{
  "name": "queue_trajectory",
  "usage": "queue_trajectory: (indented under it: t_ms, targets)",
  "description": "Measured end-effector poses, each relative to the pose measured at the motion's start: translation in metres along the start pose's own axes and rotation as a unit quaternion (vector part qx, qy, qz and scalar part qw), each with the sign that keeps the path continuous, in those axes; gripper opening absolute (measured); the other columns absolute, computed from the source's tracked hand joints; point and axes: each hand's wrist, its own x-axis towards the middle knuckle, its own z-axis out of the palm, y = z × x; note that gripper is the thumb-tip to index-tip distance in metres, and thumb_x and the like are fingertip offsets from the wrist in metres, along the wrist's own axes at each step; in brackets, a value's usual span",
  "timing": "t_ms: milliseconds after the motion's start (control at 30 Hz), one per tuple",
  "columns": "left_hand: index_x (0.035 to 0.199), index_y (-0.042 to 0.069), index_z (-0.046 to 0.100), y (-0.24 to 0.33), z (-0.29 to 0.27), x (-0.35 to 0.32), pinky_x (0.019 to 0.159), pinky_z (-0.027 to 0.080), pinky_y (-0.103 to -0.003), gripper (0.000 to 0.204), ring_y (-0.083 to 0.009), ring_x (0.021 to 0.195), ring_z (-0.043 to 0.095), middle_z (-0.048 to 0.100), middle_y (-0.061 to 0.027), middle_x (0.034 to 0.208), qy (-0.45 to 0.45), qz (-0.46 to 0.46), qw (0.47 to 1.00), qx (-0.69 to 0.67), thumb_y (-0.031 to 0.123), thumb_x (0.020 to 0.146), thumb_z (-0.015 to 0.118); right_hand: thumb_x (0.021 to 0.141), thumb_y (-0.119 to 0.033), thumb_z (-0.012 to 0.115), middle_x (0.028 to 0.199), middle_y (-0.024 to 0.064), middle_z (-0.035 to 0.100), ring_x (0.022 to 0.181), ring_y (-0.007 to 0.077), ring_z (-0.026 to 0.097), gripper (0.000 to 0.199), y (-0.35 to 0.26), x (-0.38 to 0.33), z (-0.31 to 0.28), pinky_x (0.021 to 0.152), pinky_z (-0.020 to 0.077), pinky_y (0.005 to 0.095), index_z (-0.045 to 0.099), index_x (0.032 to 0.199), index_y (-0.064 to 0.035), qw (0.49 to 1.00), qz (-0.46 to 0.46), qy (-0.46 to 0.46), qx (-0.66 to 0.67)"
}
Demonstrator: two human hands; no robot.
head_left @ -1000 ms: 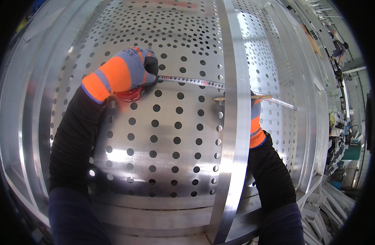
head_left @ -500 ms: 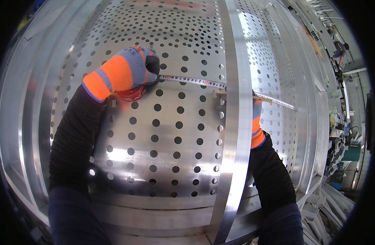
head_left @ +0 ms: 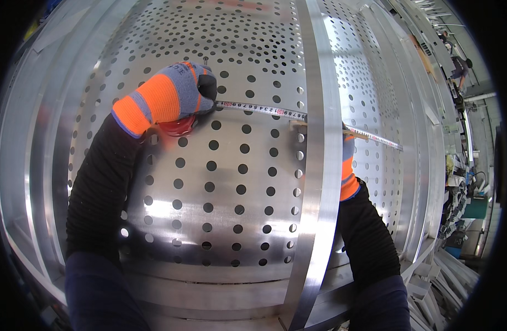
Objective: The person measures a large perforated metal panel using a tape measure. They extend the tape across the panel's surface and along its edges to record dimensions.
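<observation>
My left hand [head_left: 179,94], in an orange and grey glove with dark fingertips, is closed on a tape measure. Below the palm its red case [head_left: 177,127] shows, slightly blurred. A thin dark rod end [head_left: 205,60] sticks up beyond the knuckles. The white tape blade [head_left: 256,107] runs rightward across a perforated metal sheet [head_left: 226,160], passes behind an upright metal bar [head_left: 322,165] and ends near the right frame. My right hand [head_left: 348,165], gloved alike, is mostly behind that bar, its fingers hidden. Beside it a thin tan stick [head_left: 357,133] shows on both sides of the bar.
Metal frame rails [head_left: 41,182] border the sheet at the left, and more rails [head_left: 424,182] stand at the right. Pale lengths of profile [head_left: 441,287] lie at the lower right. Farther off on the right, another person [head_left: 460,69] is in the workshop.
Hardly anything differs. The view has shifted very slightly; both hands and the stretched tape keep their places.
</observation>
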Motion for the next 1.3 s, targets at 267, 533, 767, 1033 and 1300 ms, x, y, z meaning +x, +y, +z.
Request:
queue_trajectory:
  t_ms: [267,533,767,1033,1300]
  targets:
    - [0.085,0.011,0.072,-0.004,0.002,0.002,0.070,0.052,-0.035,0.014,-0.0248,0.074,0.065,0.067,-0.0083,0.082,0.005,0.009,1.000,-0.008,0.023,0.078,0.071,0.096,-0.009,0.054,0.096,0.0074,0.068,0.083,0.0128,0.064,0.023,0.003,0.001,-0.006,0.073,0.0529,0.0265,0.061,0.116,0.0014,1.000,0.016,-0.018,-0.012]
    - [0.084,0.011,0.072,-0.007,0.003,0.002,0.070,0.051,-0.035,0.014,-0.0251,0.074,0.065,0.067,-0.0087,0.083,0.012,0.013,1.000,-0.007,0.023,0.078,0.071,0.094,-0.008,0.056,0.090,0.0069,0.068,0.078,0.0124,0.064,0.020,0.001,0.002,-0.005,0.069,0.0522,0.0258,0.064,0.109,0.0029,1.000,-0.020,-0.003,-0.016]
    - [0.082,0.006,0.069,0.003,0.002,0.000,0.069,0.049,-0.037,0.015,-0.0283,0.075,0.063,0.064,-0.0112,0.080,0.026,0.032,0.999,0.002,0.020,0.076,0.071,0.091,-0.005,0.057,0.082,0.0051,0.065,0.070,0.0093,0.059,0.013,0.002,0.001,-0.002,0.061,0.0485,0.0243,0.064,0.098,0.0033,0.998,-0.002,0.029,0.058]
    - [0.079,0.004,0.068,0.007,0.000,-0.009,0.066,0.048,-0.033,0.010,-0.0238,0.071,0.061,0.064,-0.0088,0.079,0.044,0.046,0.996,-0.063,0.013,0.075,0.072,0.086,-0.005,0.058,0.072,0.0020,0.062,0.063,0.0097,0.055,0.008,-0.027,-0.001,0.024,0.058,0.0456,0.0261,0.064,0.084,0.0007,0.998,-0.052,0.019,-0.010]
    - [0.085,0.005,0.068,0.011,0.007,-0.003,0.069,0.049,-0.030,0.012,-0.0201,0.069,0.059,0.064,-0.0055,0.078,0.039,-0.028,0.999,-0.024,0.011,0.078,0.075,0.082,-0.015,0.061,0.063,0.0078,0.062,0.053,0.0181,0.055,0.019,-0.042,0.007,0.013,0.052,0.0440,0.0317,0.061,0.073,0.0018,0.998,-0.009,0.048,-0.035]
